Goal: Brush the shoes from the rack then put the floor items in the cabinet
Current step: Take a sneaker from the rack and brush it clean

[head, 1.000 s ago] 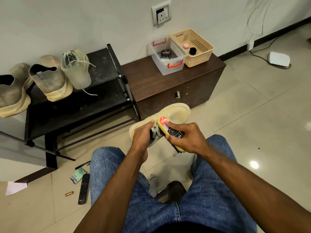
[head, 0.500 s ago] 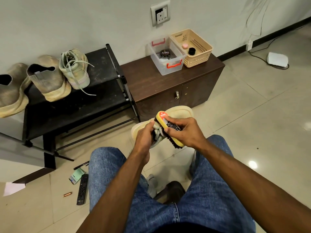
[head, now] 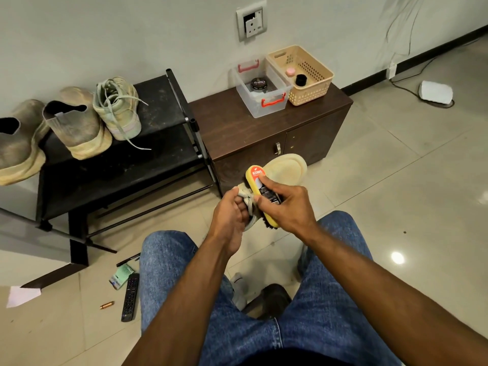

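My left hand grips a pale shoe by its laced upper, sole turned away toward the cabinet. My right hand holds a yellow shoe brush with a red label, bristles against the shoe's side. Three more worn shoes stand on the black rack: a laced sneaker, a grey slip-on and another at the far left. On the floor left of my knee lie a remote, a green packet, a pen and a copper-coloured cell.
A low brown cabinet with shut doors stands right of the rack. A clear box holding a polish tin and a beige basket sit on it. A white paper lies at far left; a white device with cable lies at far right.
The brush has slid forward and up along the shoe, and both hands with the shoe have risen slightly toward the cabinet.
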